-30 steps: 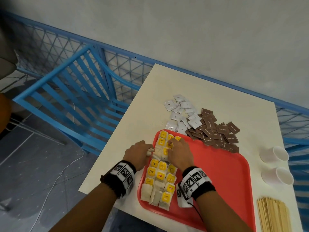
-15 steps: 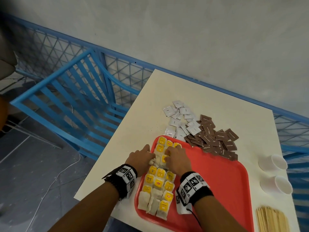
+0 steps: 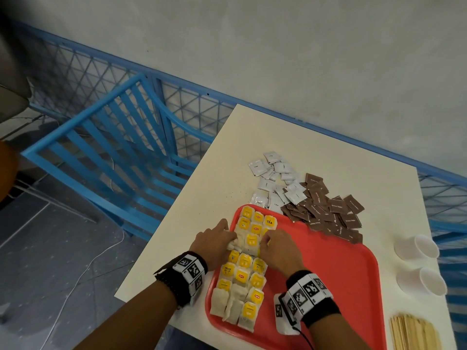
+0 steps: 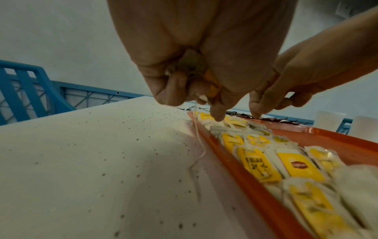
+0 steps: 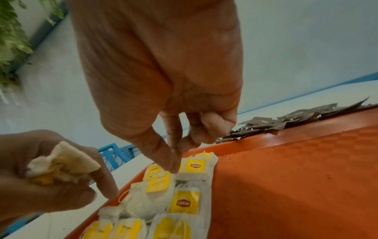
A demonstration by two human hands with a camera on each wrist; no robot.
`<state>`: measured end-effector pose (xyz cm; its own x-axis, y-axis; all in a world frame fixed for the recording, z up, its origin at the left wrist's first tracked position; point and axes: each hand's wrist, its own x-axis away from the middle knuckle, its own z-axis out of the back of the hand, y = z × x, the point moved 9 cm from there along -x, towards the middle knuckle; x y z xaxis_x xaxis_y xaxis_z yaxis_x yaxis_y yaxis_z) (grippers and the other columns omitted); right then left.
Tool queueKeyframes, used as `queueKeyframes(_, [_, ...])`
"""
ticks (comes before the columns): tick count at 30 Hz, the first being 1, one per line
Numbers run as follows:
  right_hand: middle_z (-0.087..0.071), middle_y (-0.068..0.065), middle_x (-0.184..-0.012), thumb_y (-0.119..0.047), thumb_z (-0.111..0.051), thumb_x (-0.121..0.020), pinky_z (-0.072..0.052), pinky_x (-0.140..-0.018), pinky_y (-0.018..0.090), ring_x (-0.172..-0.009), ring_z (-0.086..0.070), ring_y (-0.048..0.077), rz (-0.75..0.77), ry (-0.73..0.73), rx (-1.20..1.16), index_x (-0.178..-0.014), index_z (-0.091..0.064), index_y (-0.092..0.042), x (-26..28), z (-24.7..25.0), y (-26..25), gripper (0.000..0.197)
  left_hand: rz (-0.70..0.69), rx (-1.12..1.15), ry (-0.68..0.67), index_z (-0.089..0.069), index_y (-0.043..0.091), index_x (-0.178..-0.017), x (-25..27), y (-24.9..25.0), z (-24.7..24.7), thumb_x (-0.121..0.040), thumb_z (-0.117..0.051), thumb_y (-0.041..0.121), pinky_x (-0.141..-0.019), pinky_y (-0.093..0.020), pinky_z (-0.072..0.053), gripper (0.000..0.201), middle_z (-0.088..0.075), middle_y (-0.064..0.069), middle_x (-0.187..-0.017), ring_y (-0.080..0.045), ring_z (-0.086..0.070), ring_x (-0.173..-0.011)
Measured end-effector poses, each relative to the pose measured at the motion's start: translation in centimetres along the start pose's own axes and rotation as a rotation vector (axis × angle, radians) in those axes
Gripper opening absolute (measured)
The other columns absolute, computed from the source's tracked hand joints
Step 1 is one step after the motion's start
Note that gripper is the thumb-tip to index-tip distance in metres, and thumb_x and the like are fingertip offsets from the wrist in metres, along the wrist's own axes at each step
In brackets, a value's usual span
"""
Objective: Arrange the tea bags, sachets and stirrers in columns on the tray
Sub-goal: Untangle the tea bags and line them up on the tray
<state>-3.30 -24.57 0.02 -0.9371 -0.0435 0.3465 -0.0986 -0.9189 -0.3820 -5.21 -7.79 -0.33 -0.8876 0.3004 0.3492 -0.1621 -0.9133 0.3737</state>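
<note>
Tea bags: a block three across along the left edge of the red tray; its long axis runs from the tray's near edge to its far edge. Most lie with yellow tags up; a few at the near end show plain paper.
Left hand: at the tray's left rim, curled round a crumpled tea bag in the palm, forefinger stretched down to the rim; a string hangs from it onto the bench.
Right hand: over the middle of the block, thumb and forefinger pinched together with their tips on a bag; I cannot tell whether they grip it. The other fingers are curled.
Sachets: white sachets and brown sachets lie in loose heaps on the bench past the tray's far edge, the brown ones overlapping that rim.
Stirrers: a bundle at the bench's near right corner, lengthwise near to far.
Cups: two on their sides along the bench's right edge.
Change: both hands sit on the same middle rows as a second ago; the tea bags' layout looks the same.
</note>
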Motion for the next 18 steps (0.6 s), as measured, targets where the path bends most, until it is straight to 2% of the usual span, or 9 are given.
queueKeyframes(4, [-0.068,0.006,-0.083,-0.017,-0.048,-0.086,-0.053,-0.064,0.040,-0.074,-0.062,0.022,0.053,-0.100,0.001,-0.076,-0.068,-0.008,1.1,-1.7,0.1,0.024,-0.010,0.004,-0.005,-0.058,0.028,-0.121,0.0,0.2,-0.4,-0.094,-0.054,0.028,-0.077,-0.039,-0.046,0.027,-0.043,-0.001,-0.122,-0.031,-0.060,-0.094])
queueKeyframes(8, [-0.070,0.001,-0.092,-0.015,-0.051,-0.085,-0.052,-0.067,0.034,-0.084,-0.064,0.020,0.054,-0.075,-0.050,-0.082,-0.072,-0.013,1.5,-1.4,-0.5,0.021,-0.012,0.008,0.017,-0.059,0.028,-0.118,-0.2,0.4,-0.3,-0.094,-0.054,0.027,-0.076,-0.037,-0.045,0.025,-0.044,0.000,-0.120,-0.030,-0.060,-0.095])
queueKeyframes(12, [-0.071,0.002,-0.096,-0.013,-0.048,-0.083,-0.056,-0.073,0.039,-0.089,-0.066,0.022,0.075,-0.123,-0.049,-0.084,-0.073,-0.013,1.7,-1.7,-0.9,0.024,-0.010,0.079,0.090,-0.060,0.029,-0.116,0.0,0.2,0.0,-0.094,-0.053,0.028,-0.075,-0.036,-0.050,0.023,-0.046,0.002,-0.114,-0.028,-0.060,-0.092])
queueKeyframes(14, [-0.068,0.002,-0.104,-0.010,-0.049,-0.086,-0.053,-0.077,0.035,-0.098,-0.064,0.023,0.077,-0.092,-0.057,-0.092,-0.074,-0.013,1.6,-1.3,-0.8,0.025,-0.001,0.190,0.149,-0.063,0.029,-0.115,0.1,-0.2,0.5,-0.094,-0.055,0.029,-0.076,-0.037,-0.051,0.022,-0.048,0.003,-0.109,-0.024,-0.059,-0.090])
queueKeyframes(16, [-0.066,0.004,-0.112,-0.007,-0.048,-0.086,-0.049,-0.079,0.030,-0.104,-0.062,0.025,0.103,-0.108,-0.028,-0.102,-0.073,-0.013,1.6,-1.3,-1.2,0.030,0.001,0.360,0.210,-0.068,0.030,-0.110,0.3,-0.2,1.4,-0.094,-0.059,0.028,-0.078,-0.031,-0.048,0.018,-0.053,0.004,-0.101,-0.019,-0.059,-0.091])
queueKeyframes(18, [-0.066,0.007,-0.114,-0.007,-0.047,-0.087,-0.050,-0.081,0.031,-0.106,-0.061,0.025,0.128,-0.111,-0.029,-0.105,-0.073,-0.014,2.0,-1.1,-1.7,0.032,0.017,0.545,0.247,-0.072,0.028,-0.105,0.7,-0.1,2.3,-0.092,-0.064,0.026,-0.080,-0.024,-0.043,0.015,-0.061,0.006,-0.098,-0.012,-0.059,-0.092])
